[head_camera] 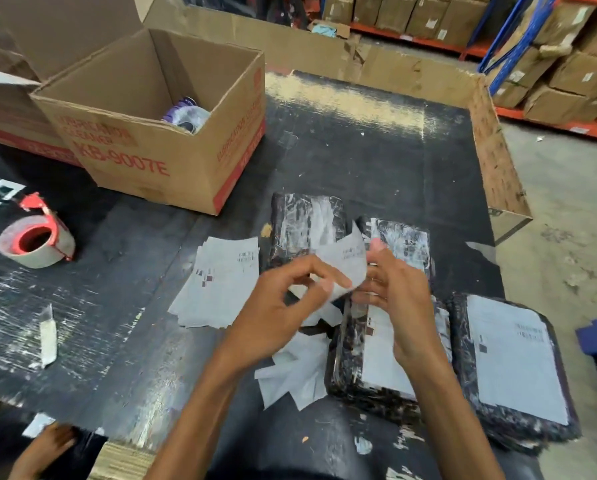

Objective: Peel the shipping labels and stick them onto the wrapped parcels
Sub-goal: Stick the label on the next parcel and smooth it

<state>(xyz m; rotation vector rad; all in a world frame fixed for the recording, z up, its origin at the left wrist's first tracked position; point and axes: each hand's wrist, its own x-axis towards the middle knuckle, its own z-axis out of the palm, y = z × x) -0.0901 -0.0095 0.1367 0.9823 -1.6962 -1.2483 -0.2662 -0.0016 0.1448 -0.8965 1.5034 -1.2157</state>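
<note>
Both hands hold one white shipping label [347, 263] above the dark table. My left hand [283, 303] pinches its lower curled corner, and my right hand [390, 285] grips its right edge. A stack of unpeeled labels [217, 282] lies to the left. Black wrapped parcels surround the hands: one at the back [305, 225], one behind my right hand [406, 244], one under my right wrist [369, 358] bearing a label, and a labelled stack at the right [511, 365]. Discarded white backing strips [297, 368] lie below my left wrist.
An open cardboard box [144, 147] marked KB-9007E stands at the back left with a wrapped item inside. A tape roll on a red dispenser [35, 240] sits at the left. A cardboard wall [498, 157] borders the table's right side. Shelves of cartons stand behind.
</note>
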